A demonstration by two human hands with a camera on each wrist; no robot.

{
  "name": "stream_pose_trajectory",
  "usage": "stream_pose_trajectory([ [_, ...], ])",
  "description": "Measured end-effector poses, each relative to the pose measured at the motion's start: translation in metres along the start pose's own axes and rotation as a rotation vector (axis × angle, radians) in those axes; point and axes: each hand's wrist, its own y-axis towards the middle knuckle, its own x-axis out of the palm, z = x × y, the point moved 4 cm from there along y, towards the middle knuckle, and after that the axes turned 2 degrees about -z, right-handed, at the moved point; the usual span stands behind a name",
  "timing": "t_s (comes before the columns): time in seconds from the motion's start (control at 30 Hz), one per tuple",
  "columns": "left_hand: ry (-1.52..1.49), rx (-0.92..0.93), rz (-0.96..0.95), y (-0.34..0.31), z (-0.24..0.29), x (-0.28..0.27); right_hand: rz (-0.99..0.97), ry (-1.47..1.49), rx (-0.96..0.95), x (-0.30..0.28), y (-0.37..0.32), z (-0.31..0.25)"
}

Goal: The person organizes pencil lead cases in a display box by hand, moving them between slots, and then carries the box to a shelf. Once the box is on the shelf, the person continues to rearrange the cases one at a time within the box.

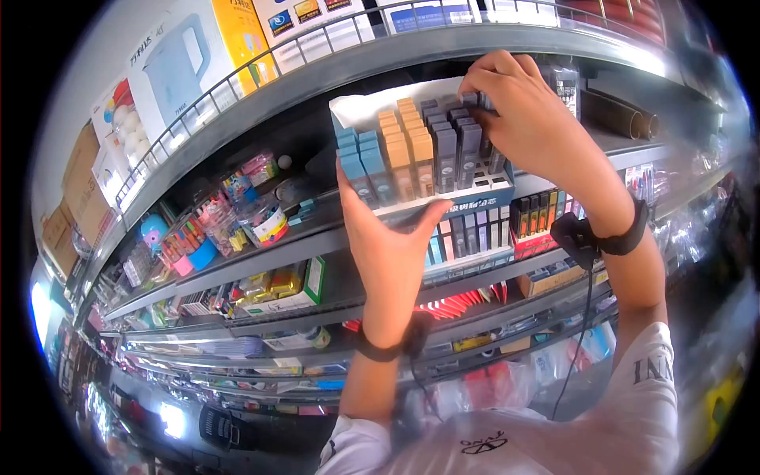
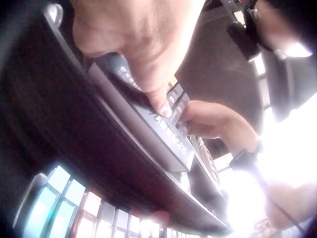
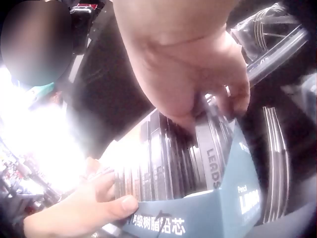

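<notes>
Closest to me, a person in a white shirt (image 1: 514, 443) is reaching up to a shelf, a dark band (image 1: 378, 348) circling the left wrist. The left hand (image 1: 388, 245) is gripping the near left corner of a display box (image 1: 495, 198), thumb lying on the printed front panel and fingers spreading round the left side, their tips hidden. The box is sitting at the shelf's front edge, its open top facing up and its lettered panel facing the person. Inside, blue cases (image 1: 366, 162) are standing on the left, orange cases (image 1: 408, 150) in the middle. Over at the far right, the right hand (image 1: 526, 103) is dipping in from above, thumb and curled fingers clamping the top of a dark case (image 3: 205, 153). That case is standing on end among its neighbours, long axis running roughly upright, top end pointing up into the fingers, its lettering running along its length. Beyond, to the right, brown tubes (image 1: 617, 119) are lying on the same shelf. Higher up, a kettle carton (image 1: 170, 67) is standing behind a wire rail.
</notes>
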Motion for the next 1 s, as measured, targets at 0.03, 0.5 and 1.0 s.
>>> stream_pose_trajectory([
  [0.03, -0.008, -0.004, -0.008, 0.0, 0.0, 0.0, -0.02, 0.028, 0.043, 0.0, -0.001, -0.002],
  [0.5, 0.049, 0.037, 0.016, 0.0, 0.0, 0.002, 0.04, 0.083, 0.102, 0.007, 0.0, 0.004],
  [1.0, 0.014, 0.027, -0.026, 0.017, 0.004, 0.0, 0.009, -0.227, 0.0, 0.005, -0.002, -0.005],
])
